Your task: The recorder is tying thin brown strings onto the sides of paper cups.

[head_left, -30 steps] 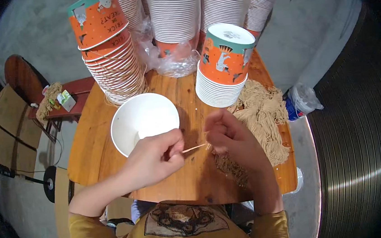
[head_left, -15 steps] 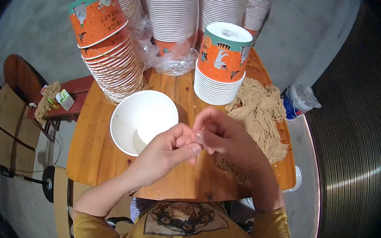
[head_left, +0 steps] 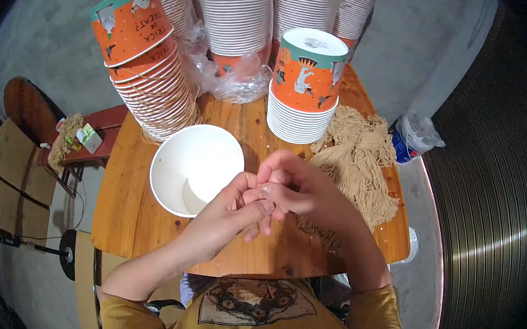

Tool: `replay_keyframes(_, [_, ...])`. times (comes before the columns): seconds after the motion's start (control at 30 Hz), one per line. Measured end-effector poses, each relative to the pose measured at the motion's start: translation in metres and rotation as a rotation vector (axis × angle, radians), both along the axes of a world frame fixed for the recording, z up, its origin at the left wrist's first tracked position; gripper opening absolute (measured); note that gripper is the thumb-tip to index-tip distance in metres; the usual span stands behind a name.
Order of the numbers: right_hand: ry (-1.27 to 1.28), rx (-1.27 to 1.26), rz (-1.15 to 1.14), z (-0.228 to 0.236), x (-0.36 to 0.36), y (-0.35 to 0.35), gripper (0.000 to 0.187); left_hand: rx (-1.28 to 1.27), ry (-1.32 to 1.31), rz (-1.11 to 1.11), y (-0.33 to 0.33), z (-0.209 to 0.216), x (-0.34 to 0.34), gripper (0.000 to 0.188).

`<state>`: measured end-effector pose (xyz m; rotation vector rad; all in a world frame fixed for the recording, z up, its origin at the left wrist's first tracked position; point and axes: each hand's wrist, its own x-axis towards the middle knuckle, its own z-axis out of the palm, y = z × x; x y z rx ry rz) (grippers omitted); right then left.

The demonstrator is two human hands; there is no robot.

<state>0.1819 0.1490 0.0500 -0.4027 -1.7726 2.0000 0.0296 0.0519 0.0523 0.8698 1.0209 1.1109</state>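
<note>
My left hand (head_left: pixel 230 213) and my right hand (head_left: pixel 303 192) meet above the near middle of the table, fingertips pressed together. Both are closed in a pinch; what they hold, if anything, is too small to make out. Just beyond my left hand, a white-lined paper bucket (head_left: pixel 171 169) lies tilted with its mouth toward me. A stack of upside-down orange and green paper buckets (head_left: pixel 306 82) stands past my right hand. Beside it spreads a bundle of tan cord (head_left: pixel 364 168). My right forearm partly covers a darker heap of cord or fibre (head_left: pixel 327 237).
At the back left leans a tall stack of orange buckets (head_left: pixel 133 35) with cords hanging along it. Plastic-wrapped bucket stacks (head_left: pixel 238 16) line the far edge of the wooden table (head_left: pixel 134 229). A red bench (head_left: pixel 100 125) stands left, a blue pail (head_left: pixel 407 145) right.
My hands have shifted slightly left, and my fingers have changed position while staying together. The buckets and cord stay put; the view has shifted a little.
</note>
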Motion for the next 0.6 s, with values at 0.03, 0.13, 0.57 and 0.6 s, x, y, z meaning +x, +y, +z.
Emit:
replay_keyframes(0.03, [-0.008,0.015,-0.023,-0.001,0.000,0.000,0.010,0.001,0.000,-0.001,0.001,-0.002,-0.001,0.013])
replay_keyframes(0.13, [-0.049,0.070,-0.086,0.002,0.001,0.004,0.011,-0.035,0.018,-0.030,0.000,-0.010,-0.007,0.014])
replay_keyframes(0.57, [-0.288,0.346,-0.238,-0.037,0.015,0.009,0.012,-0.054,0.426,-0.074,-0.018,-0.013,-0.018,0.018])
replay_keyframes(0.6, [-0.335,0.598,-0.337,-0.034,0.015,0.002,0.016,-0.033,0.471,-0.062,-0.018,-0.012,-0.017,0.018])
